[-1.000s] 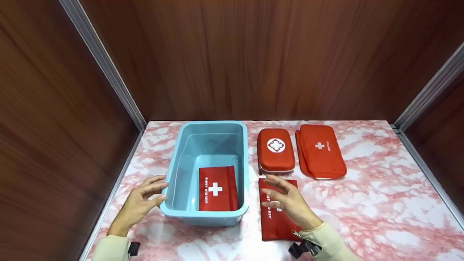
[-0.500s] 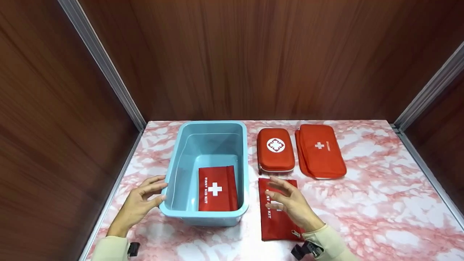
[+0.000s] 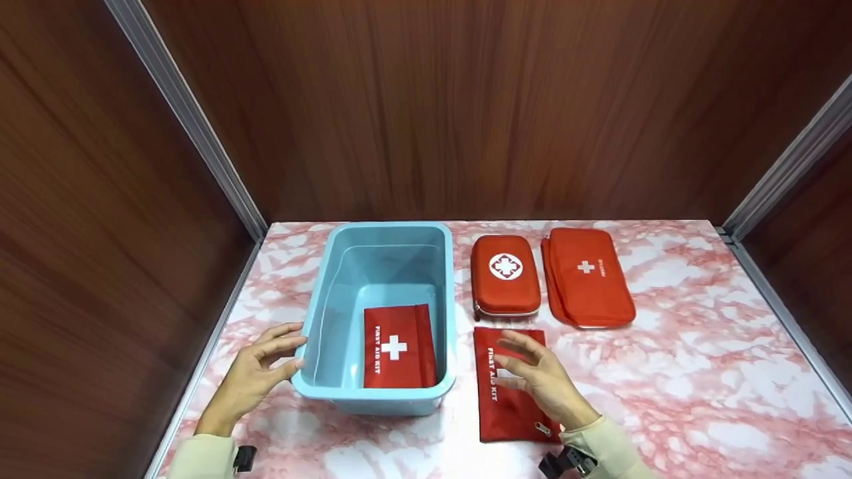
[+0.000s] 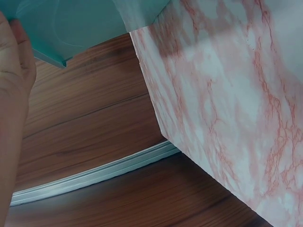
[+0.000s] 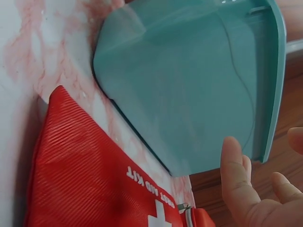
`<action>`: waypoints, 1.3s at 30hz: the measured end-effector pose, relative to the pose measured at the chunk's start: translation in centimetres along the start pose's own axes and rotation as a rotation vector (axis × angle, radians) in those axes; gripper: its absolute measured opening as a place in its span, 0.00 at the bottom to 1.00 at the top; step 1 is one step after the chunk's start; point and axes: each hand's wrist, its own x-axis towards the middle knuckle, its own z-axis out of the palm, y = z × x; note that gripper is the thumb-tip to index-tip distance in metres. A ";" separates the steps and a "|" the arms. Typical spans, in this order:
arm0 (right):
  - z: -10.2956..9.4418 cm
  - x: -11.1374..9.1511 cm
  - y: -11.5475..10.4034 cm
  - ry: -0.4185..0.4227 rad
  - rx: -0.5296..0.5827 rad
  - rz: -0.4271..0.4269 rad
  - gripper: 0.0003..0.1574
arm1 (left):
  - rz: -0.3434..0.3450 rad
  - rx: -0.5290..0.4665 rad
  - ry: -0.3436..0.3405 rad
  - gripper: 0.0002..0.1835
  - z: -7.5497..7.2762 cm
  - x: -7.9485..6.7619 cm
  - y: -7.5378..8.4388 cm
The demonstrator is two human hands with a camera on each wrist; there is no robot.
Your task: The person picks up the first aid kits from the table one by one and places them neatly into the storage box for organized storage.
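In the head view a light-blue plastic bin [image 3: 374, 392] stands left of centre, with a flat red first aid pouch [image 3: 398, 347] lying inside. My left hand [image 3: 258, 364] is at the bin's near-left corner, its fingertips right at the rim and thumb spread from the fingers. A second red first aid pouch [image 3: 500, 416] lies flat on the table right of the bin. Over it is my right hand [image 3: 547, 386], relaxed and holding nothing, covering part of the pouch's right side. The right wrist view shows the right fingers [image 5: 233, 172] apart, overlapping the bin's side.
Behind the second pouch sits a red hard zip case [image 3: 506, 293] with a white round emblem. Right of that case lies a larger red zip case [image 3: 592, 293] with a small cross. Wood-grain panels [image 3: 426, 120] enclose the pink marbled table [image 3: 692, 372] at the back and sides.
My right hand has moved slightly right and toward the near edge over the pouch, uncovering more of its lettering. The left hand has stayed at the bin's rim.
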 end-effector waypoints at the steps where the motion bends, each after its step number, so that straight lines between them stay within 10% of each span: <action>1: -0.1 0.0 0.1 0.001 -0.004 0.002 0.38 | -0.005 0.001 0.003 0.17 0.0 0.0 0.0; 39: -2.8 -0.4 1.9 0.115 -0.061 0.041 0.37 | 0.013 0.005 -0.010 0.17 -0.1 0.0 -0.2</action>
